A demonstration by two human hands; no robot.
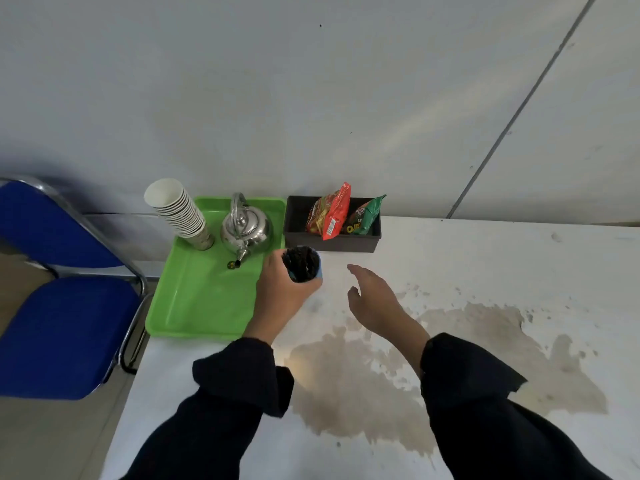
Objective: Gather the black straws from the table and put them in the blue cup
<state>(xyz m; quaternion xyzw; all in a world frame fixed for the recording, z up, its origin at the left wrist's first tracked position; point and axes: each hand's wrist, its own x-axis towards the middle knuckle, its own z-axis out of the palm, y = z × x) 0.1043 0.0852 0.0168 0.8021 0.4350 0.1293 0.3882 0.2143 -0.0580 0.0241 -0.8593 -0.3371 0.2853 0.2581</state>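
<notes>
A plain break or pantry corner — a stained white tabletop (485, 271) against bare wall panels, with stacked paper cups (180, 209), a steel kettle (246, 230), boxed snack packets (332, 213) and a blue folding chair (62, 306).

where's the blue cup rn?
Head view, centre: the blue cup, full of black straws, is gripped by the left hand, between the green tray and the black box.

Two forearms in loose, dark navy-to-black long sleeves, seen from head cam. Left sleeve (239, 379) has a wide, floppy cuff folded back w/ a pointed corner; right sleeve (471, 375) likewise, cuff flaring to a point. Left hand (282, 292) & right hand (375, 299) bare, no gloves.
</notes>
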